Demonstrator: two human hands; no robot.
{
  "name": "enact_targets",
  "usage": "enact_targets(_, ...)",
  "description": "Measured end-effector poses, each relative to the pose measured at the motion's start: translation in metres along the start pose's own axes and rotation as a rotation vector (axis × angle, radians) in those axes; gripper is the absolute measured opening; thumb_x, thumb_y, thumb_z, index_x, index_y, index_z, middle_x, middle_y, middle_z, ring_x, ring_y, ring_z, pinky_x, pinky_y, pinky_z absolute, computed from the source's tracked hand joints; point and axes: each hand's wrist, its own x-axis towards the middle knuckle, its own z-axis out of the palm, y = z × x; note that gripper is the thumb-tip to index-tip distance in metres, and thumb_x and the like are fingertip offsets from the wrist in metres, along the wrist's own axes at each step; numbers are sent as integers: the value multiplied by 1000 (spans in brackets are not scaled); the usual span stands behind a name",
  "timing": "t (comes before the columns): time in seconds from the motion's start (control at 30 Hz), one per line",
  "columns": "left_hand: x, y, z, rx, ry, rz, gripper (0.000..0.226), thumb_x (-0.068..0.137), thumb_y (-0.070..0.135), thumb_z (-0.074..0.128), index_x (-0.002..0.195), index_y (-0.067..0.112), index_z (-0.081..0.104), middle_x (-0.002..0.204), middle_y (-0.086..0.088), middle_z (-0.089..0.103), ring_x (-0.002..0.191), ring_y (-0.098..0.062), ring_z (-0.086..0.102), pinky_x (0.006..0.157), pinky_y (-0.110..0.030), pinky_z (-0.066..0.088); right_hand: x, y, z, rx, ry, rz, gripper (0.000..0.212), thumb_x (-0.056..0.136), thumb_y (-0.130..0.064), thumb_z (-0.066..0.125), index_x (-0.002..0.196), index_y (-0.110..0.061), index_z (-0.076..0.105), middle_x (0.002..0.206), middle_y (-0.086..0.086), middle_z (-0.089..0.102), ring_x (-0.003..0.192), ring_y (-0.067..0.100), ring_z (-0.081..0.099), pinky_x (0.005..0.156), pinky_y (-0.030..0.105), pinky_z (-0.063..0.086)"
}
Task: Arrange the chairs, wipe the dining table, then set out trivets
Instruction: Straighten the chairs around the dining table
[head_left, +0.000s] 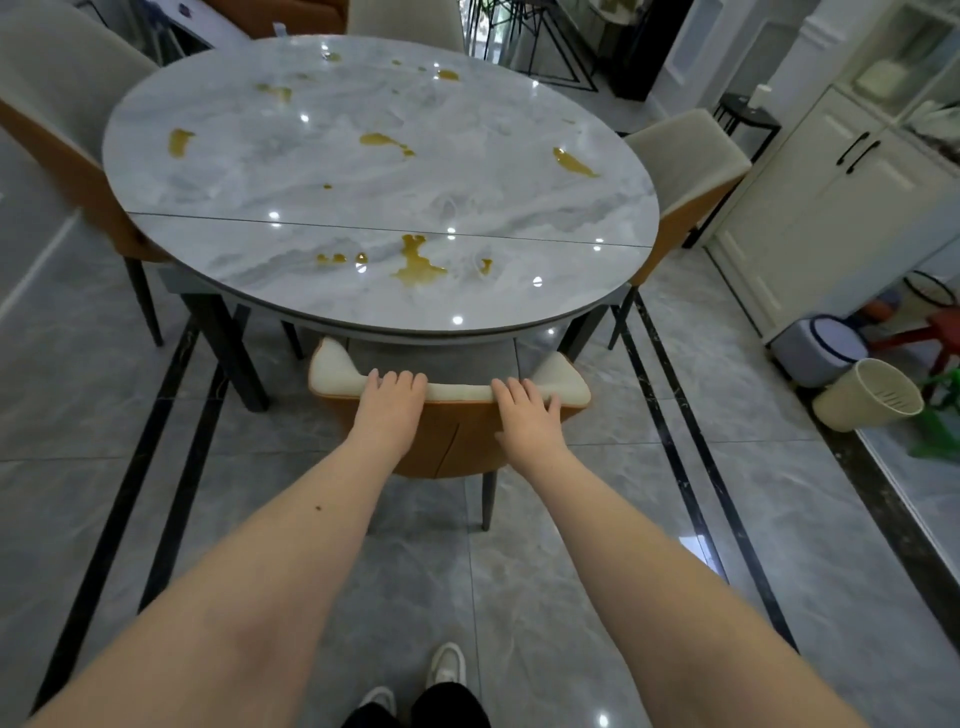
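A round grey marble dining table (218, 156) carries several yellow-brown spills (415, 262). In front of me an orange-backed chair (457, 447) with a cream top edge is tucked under the table's near rim. My left hand (389, 402) grips the chair's top edge left of centre, fingers curled over it. My right hand (524, 410) grips the same edge right of centre. No cloth or trivet is in view.
More chairs stand at the table's left (57, 119), right (680, 161) and far side (405, 18). White cabinets (831, 208) line the right wall, with a cream bin (867, 395), a grey stool (826, 348) and coloured stools on the floor beside them.
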Motion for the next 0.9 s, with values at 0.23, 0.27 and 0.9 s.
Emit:
enact_targets(0.23, 3, -3, 0, -37, -1, -141, 36, 97, 33, 44, 124, 8, 42, 124, -11, 54, 118, -29, 48, 110, -39, 28, 11, 0, -7, 7, -143, 166, 68, 94, -12, 54, 146, -31, 15, 158, 9, 9, 143, 44, -2, 107, 72, 0)
enact_targets(0.27, 4, -1, 1, -27, 9, -140, 35, 98, 33, 43, 123, 9, 42, 123, -11, 55, 117, -29, 49, 110, -39, 29, 14, 0, -7, 5, -152, 164, 63, 95, -16, 52, 146, -30, 16, 157, 10, 12, 143, 45, -1, 107, 73, 0)
enact_targets(0.9, -29, 40, 6, 20, 76, -285, 26, 98, 31, 42, 114, 11, 45, 112, -9, 58, 105, -27, 55, 92, -34, 38, 12, 32, -6, -79, -212, -16, 81, 78, 5, 63, 139, -33, 24, 139, 9, 31, 136, 39, 17, 99, 80, -1)
